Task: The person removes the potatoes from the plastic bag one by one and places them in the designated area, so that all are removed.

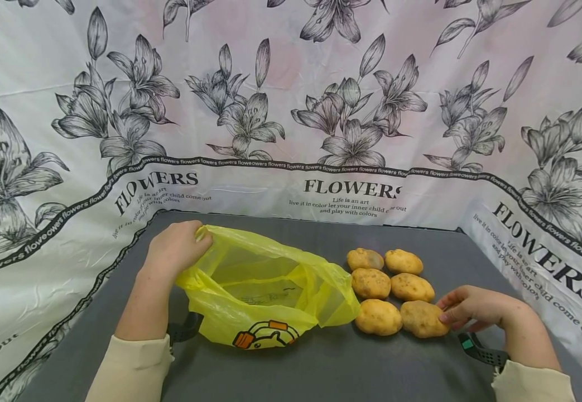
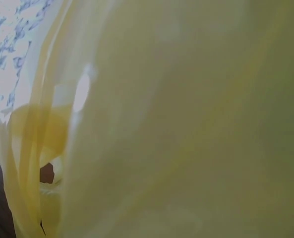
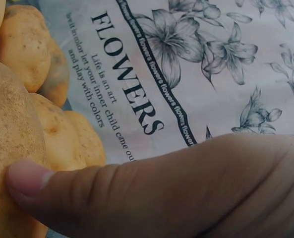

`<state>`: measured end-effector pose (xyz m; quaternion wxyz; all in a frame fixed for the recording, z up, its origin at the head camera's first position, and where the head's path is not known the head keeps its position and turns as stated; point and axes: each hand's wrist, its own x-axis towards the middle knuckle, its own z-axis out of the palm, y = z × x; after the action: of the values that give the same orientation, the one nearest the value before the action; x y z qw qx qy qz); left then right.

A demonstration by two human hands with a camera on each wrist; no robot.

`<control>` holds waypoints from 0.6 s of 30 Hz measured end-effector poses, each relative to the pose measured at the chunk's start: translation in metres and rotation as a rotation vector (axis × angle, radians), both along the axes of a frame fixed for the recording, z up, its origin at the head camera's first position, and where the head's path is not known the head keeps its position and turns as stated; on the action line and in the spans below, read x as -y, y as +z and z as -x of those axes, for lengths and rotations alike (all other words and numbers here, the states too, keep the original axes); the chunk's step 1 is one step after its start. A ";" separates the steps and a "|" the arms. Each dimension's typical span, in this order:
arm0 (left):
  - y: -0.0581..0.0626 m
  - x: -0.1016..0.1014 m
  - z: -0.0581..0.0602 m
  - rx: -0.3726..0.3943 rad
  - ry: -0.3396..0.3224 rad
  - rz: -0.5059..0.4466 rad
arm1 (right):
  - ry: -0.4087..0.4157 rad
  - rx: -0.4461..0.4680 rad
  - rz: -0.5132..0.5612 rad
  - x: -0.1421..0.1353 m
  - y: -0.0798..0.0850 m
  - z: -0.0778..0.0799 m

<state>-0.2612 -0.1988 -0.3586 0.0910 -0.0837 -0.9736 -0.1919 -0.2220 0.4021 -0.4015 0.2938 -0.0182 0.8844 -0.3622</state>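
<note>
A yellow plastic bag with a cartoon print on its front lies on the dark table, its mouth gaping upward. My left hand grips the bag's rim at its far left corner; in the left wrist view the yellow film covers most of the picture. Right of the bag several potatoes lie in two columns. At the near right one, a potato, my right hand holds the right end between thumb and fingers. The right wrist view shows the thumb pressed against this potato's skin; the other fingers are hidden there.
Other potatoes sit close together, the near left one beside the bag's right edge. The dark table is bordered at the back and sides by a white floral cloth. Black bands circle both wrists.
</note>
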 end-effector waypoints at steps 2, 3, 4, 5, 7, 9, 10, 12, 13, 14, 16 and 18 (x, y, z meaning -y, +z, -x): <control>0.000 0.000 0.001 -0.003 0.002 0.002 | -0.006 -0.003 -0.001 0.000 0.000 0.000; 0.000 0.000 0.001 -0.003 0.003 0.003 | -0.003 -0.005 -0.003 -0.001 0.000 -0.001; 0.000 0.000 0.001 -0.004 0.004 0.003 | -0.007 -0.005 -0.006 -0.001 0.001 -0.001; 0.000 0.000 0.001 -0.004 0.005 0.004 | -0.010 -0.006 -0.009 -0.001 0.001 -0.001; 0.000 0.000 0.001 -0.006 0.006 0.006 | -0.017 -0.007 -0.015 -0.002 0.002 -0.002; 0.000 -0.001 0.001 -0.007 0.006 0.005 | -0.021 -0.008 -0.017 -0.002 0.003 -0.002; 0.000 -0.001 0.001 -0.008 0.005 0.004 | -0.027 -0.007 -0.016 -0.002 0.003 -0.002; 0.000 -0.002 0.002 -0.008 0.002 0.002 | -0.032 -0.011 -0.016 -0.004 0.005 -0.004; 0.000 -0.003 0.002 -0.007 -0.001 0.002 | -0.036 -0.015 -0.015 -0.005 0.005 -0.005; 0.000 -0.003 0.002 -0.006 -0.004 0.001 | -0.039 -0.021 -0.016 -0.006 0.006 -0.007; 0.000 -0.004 0.003 -0.004 -0.012 0.001 | -0.040 -0.039 -0.020 -0.008 0.008 -0.010; 0.000 -0.005 0.004 -0.003 -0.016 0.004 | -0.042 -0.055 -0.028 -0.010 0.011 -0.012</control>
<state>-0.2649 -0.1935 -0.3581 0.0907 -0.0921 -0.9731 -0.1906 -0.2097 0.4118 -0.3904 0.2618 -0.0054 0.8973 -0.3554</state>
